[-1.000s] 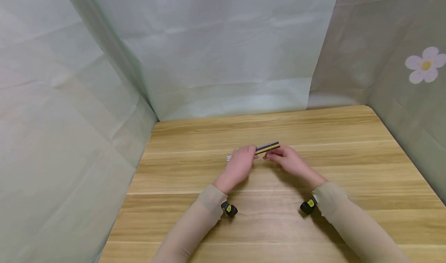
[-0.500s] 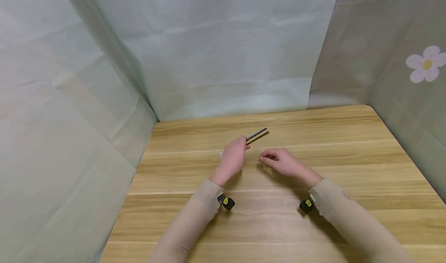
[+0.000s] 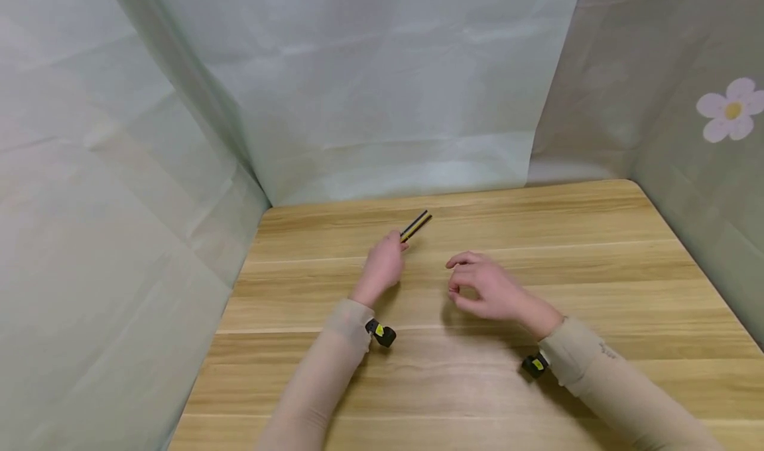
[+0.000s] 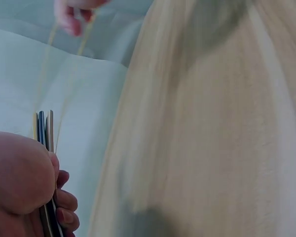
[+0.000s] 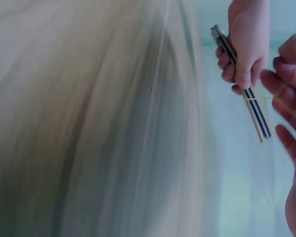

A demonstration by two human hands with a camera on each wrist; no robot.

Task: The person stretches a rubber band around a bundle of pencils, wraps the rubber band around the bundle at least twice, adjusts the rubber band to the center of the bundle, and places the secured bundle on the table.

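Held a bundle of pencils [image 3: 416,225] in the left hand [image 3: 382,267], fingers curled round its lower part, the striped black-and-yellow upper end sticking out beyond the knuckles and slanting toward the far edge of the counter [image 3: 537,225]. Kept the bundle raised above the counter's far-left area, left of the right hand [image 3: 486,285] and well apart from it. Showed, from the left wrist, several flat pencil ends [image 4: 43,129] side by side above the curled fingers [image 4: 64,207]. Showed, from the right wrist, the same bundle [image 5: 254,111] clamped in the left hand [image 5: 246,42], with a thin pale band round it just below the fingers. Hovered the right hand over the middle of the counter, grip loosely curled and holding nothing, fingertips pointing toward the left hand. Wore pale beige sleeves [image 3: 334,365] on both forearms, a small black-and-yellow device [image 3: 382,333] at each wrist. Hung pale green sheeting [image 3: 388,86] behind and beside the counter, a flower print [image 3: 731,109] on the sheet to its right.
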